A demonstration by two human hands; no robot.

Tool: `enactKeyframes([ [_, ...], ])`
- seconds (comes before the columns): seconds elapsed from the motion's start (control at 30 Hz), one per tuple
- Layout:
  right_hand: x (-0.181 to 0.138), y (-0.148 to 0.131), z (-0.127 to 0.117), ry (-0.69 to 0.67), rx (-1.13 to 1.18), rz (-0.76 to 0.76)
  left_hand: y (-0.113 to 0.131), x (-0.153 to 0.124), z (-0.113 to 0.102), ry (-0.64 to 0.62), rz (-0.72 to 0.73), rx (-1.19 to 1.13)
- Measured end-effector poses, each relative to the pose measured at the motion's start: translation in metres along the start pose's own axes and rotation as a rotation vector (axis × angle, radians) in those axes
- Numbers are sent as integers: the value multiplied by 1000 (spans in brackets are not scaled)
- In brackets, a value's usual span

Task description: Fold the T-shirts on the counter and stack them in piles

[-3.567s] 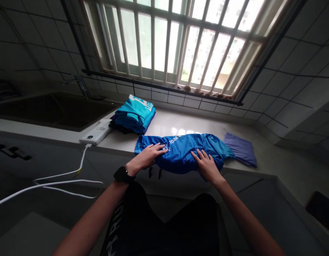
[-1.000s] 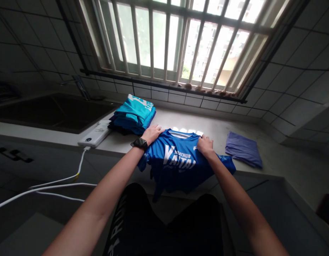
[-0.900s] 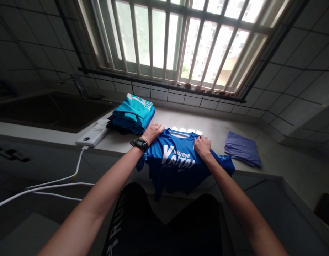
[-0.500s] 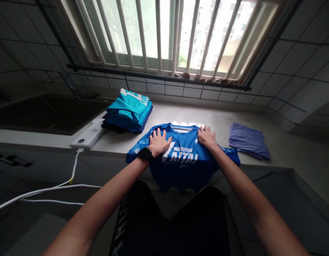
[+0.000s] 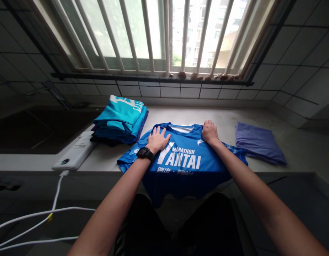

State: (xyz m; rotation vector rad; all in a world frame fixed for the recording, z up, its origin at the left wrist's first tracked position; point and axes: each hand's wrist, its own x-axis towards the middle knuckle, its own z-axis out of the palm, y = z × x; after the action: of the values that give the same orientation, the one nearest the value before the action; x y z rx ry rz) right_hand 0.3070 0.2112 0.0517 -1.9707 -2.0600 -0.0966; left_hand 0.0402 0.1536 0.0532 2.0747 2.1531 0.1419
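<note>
A blue marathon T-shirt (image 5: 185,163) with white lettering lies spread front-up on the pale counter (image 5: 220,121), its hem hanging over the front edge. My left hand (image 5: 157,139), with a black watch on the wrist, rests flat and spread on the shirt's left shoulder. On the right shoulder near the collar sits my right hand (image 5: 209,131), its fingers curled down onto the cloth.
A stack of folded teal and dark shirts (image 5: 120,119) sits to the left. A folded purple cloth (image 5: 257,146) lies to the right. A white device (image 5: 73,154) with white cables (image 5: 41,220) lies beside a dark sink (image 5: 33,129). A barred window (image 5: 164,35) is behind.
The bunched shirt has been turned front-up and spread flat. Both hands moved from its middle to its shoulders, and the left hand went from gripping to lying flat.
</note>
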Motion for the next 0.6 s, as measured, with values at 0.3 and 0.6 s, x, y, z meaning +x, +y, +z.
enactKeyframes([
  [0.3, 56, 12, 22, 98, 17, -69, 14, 13, -1, 49, -107, 24],
  [0.6, 72, 7, 21, 114, -43, -63, 10, 20, 4, 115, -76, -17],
])
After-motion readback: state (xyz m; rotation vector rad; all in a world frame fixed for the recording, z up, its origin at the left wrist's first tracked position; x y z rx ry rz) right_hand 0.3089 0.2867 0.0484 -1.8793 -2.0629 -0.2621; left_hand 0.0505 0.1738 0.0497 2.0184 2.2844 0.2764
